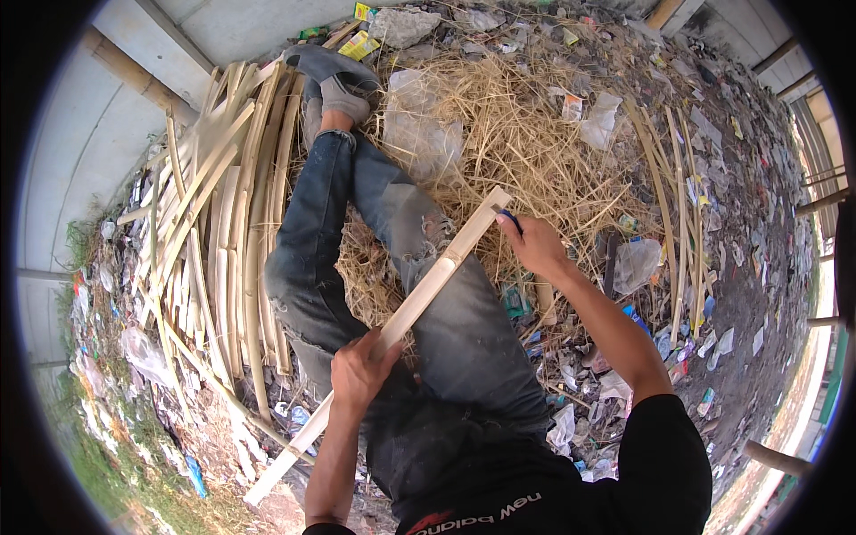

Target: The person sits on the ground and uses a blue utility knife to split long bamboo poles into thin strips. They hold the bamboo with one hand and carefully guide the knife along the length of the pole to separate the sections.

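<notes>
A long, pale split bamboo strip (pixel 419 303) lies slantwise across my thighs, its far end up to the right and its near end low on the left. My left hand (pixel 357 367) is closed round it below the middle. Close to the far end, my right hand (pixel 535 247) grips a small knife (pixel 507 216) with a dark blue handle. The blade sits against the strip's face, though most of the handle is hidden by my fingers. A darker joint ring crosses the strip between my two hands.
My outstretched legs (pixel 357 232) in torn jeans cross at the ankles. Beside them on the left is a large pile of bamboo strips (pixel 227 259). Straw-like shavings (pixel 517 125) heap up ahead, and several thin strips (pixel 678 214) lie right. Scattered plastic litter covers the ground below pale wall panels (pixel 80 152).
</notes>
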A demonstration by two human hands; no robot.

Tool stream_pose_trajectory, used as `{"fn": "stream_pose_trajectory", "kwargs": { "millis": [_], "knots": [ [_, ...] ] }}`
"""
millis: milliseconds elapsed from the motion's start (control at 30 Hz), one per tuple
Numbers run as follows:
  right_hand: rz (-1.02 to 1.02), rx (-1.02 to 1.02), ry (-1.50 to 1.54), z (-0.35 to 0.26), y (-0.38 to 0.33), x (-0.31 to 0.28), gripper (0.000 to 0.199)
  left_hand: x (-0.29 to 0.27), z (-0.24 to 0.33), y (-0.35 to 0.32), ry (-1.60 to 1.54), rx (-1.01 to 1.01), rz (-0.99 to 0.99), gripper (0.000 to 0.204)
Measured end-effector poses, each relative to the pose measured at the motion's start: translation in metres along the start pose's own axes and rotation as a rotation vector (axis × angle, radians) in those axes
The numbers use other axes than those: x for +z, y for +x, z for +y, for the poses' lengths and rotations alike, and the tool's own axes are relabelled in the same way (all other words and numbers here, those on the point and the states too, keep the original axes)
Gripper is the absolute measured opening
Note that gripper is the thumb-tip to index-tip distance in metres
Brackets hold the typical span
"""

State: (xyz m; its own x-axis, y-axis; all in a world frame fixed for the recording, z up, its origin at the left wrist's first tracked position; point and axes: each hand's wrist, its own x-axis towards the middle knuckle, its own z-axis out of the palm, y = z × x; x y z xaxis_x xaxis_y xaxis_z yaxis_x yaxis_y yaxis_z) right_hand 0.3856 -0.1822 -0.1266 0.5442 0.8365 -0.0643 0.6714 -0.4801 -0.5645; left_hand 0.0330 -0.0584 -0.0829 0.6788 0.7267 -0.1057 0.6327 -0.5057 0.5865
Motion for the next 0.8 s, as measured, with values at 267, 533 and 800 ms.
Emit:
{"fn": "stream_pose_trajectory", "kwargs": {
  "millis": [267, 533, 800],
  "knots": [
    [-0.044, 0.092, 0.048, 0.001, 0.005, -0.008, 0.061, -0.006, -0.002, 0.0, -0.046, -0.012, -0.041, 0.048],
    [-0.036, 0.186, 0.074, 0.0, 0.013, -0.017, 0.068, -0.016, 0.003, 0.005, -0.065, -0.033, -0.164, 0.042],
    [-0.065, 0.138, 0.106, -0.017, 0.007, -0.01, 0.066, -0.02, 0.008, 0.01, -0.081, -0.053, -0.194, 0.043]
  ]
}}
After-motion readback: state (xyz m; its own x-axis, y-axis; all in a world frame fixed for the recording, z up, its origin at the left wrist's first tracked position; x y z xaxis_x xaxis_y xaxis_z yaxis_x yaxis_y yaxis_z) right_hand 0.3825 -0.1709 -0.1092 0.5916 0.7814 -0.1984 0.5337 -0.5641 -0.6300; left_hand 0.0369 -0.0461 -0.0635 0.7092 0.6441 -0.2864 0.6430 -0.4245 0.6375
